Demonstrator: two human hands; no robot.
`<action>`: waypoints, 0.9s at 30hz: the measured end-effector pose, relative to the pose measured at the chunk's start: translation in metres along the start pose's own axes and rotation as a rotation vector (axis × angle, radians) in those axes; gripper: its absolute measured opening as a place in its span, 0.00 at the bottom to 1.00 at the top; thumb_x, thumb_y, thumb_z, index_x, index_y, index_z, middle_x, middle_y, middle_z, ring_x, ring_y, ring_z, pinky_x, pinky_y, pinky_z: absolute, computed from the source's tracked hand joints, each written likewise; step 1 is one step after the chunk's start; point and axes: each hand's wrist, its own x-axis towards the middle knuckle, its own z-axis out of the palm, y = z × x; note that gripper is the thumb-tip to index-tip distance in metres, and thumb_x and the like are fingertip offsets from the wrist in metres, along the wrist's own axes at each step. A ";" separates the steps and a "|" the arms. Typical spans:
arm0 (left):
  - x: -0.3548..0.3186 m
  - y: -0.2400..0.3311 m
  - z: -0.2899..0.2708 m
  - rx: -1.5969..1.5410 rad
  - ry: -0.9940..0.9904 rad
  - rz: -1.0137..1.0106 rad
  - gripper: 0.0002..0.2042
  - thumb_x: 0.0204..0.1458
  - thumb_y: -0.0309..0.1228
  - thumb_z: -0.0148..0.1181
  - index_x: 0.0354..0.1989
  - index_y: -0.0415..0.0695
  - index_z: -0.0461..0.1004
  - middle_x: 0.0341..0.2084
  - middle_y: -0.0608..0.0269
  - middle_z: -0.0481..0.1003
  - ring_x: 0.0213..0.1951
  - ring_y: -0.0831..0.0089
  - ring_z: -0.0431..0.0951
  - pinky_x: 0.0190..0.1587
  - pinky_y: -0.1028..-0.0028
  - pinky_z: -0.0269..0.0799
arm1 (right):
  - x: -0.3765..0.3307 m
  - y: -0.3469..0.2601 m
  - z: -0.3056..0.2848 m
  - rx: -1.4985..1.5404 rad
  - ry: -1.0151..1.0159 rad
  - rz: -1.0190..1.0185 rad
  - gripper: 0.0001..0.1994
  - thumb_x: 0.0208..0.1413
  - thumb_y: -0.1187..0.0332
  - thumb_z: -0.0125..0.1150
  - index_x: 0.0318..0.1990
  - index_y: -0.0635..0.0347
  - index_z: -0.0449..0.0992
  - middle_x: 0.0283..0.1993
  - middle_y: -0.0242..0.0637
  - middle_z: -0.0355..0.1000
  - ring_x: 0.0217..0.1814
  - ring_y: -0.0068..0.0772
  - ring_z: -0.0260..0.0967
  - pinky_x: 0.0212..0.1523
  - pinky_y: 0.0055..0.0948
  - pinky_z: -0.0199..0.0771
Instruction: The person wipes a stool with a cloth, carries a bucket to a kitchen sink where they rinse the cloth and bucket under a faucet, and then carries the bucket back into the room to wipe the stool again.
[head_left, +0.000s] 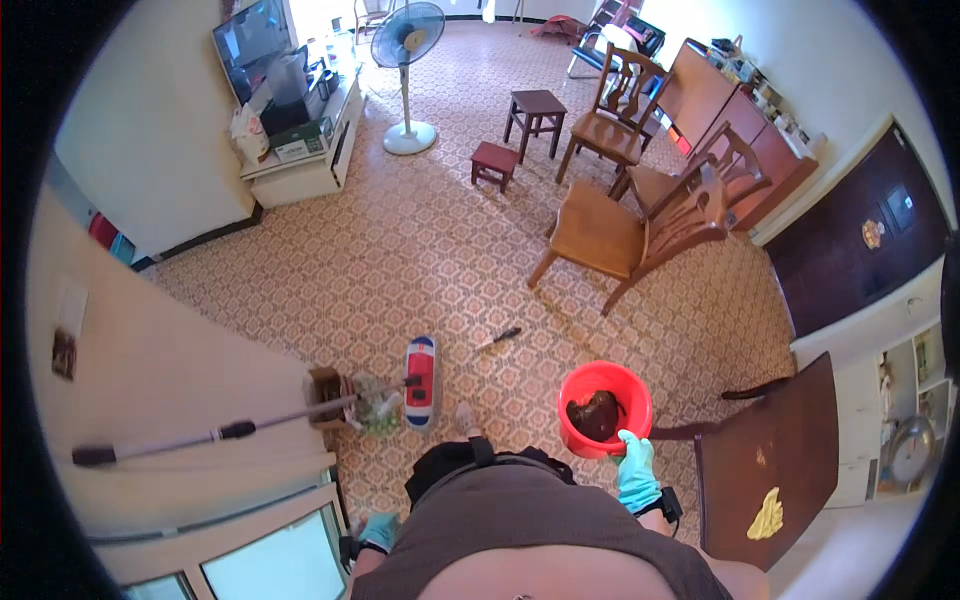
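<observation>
My right hand (636, 468), in a teal rubber glove, is closed on the near rim of a red plastic bucket (646, 402). A dark brown, wet-looking mass (596, 415), perhaps a cloth, lies in the bucket. My left hand (379, 531), gloved in the same teal, is low at my left side; its fingers are mostly hidden. Ahead of my foot a flat mop head (420, 380) in red, white and blue is on the floor, its long handle (270, 422) slanting to the left wall. Beyond it lies a thin tool with a black handle (509, 334), perhaps a screwdriver.
A dark brown table (770, 440) with a yellow cloth or glove (767, 515) stands at right. Wooden chairs (600, 235), a small red stool (495, 160) and a taller stool (537, 105) stand ahead. A pedestal fan (408, 138) is farther off. Plastic bags (380, 410) lie beside the mop.
</observation>
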 end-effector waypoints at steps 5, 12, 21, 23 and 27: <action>0.151 0.095 -0.141 -0.673 0.360 0.251 0.13 0.60 0.40 0.57 0.45 0.45 0.73 0.31 0.65 0.76 0.32 0.70 0.77 0.36 0.69 0.74 | 0.055 -0.053 0.077 -0.086 -0.011 -0.118 0.11 0.52 0.61 0.63 0.25 0.58 0.72 0.26 0.33 0.69 0.24 0.26 0.65 0.26 0.30 0.65; 0.289 0.360 -0.348 -0.669 0.311 0.147 0.18 0.60 0.43 0.57 0.48 0.41 0.74 0.34 0.66 0.76 0.34 0.75 0.75 0.39 0.71 0.71 | 0.137 -0.113 0.193 -0.415 0.020 -0.278 0.15 0.55 0.57 0.59 0.36 0.63 0.72 0.39 0.40 0.68 0.39 0.32 0.66 0.41 0.35 0.68; 0.462 0.399 -0.443 -0.674 0.032 -0.065 0.13 0.59 0.43 0.58 0.34 0.46 0.73 0.26 0.68 0.75 0.28 0.74 0.76 0.30 0.70 0.73 | 0.297 -0.203 0.388 -0.088 -0.033 0.098 0.18 0.52 0.56 0.63 0.40 0.62 0.72 0.47 0.41 0.69 0.48 0.35 0.67 0.48 0.33 0.70; 0.495 0.418 -0.477 -0.462 -0.064 -0.117 0.13 0.59 0.42 0.58 0.37 0.44 0.75 0.28 0.65 0.77 0.30 0.71 0.79 0.32 0.69 0.76 | 0.335 -0.196 0.411 -0.175 0.106 -0.092 0.21 0.52 0.57 0.65 0.47 0.64 0.72 0.41 0.38 0.73 0.41 0.36 0.71 0.43 0.34 0.72; 0.567 0.430 -0.540 -0.667 -0.021 -0.337 0.14 0.55 0.41 0.63 0.42 0.43 0.74 0.32 0.61 0.77 0.34 0.68 0.79 0.37 0.67 0.76 | 0.385 -0.242 0.491 0.000 0.052 0.069 0.24 0.53 0.54 0.65 0.49 0.64 0.71 0.48 0.38 0.68 0.50 0.33 0.65 0.52 0.34 0.67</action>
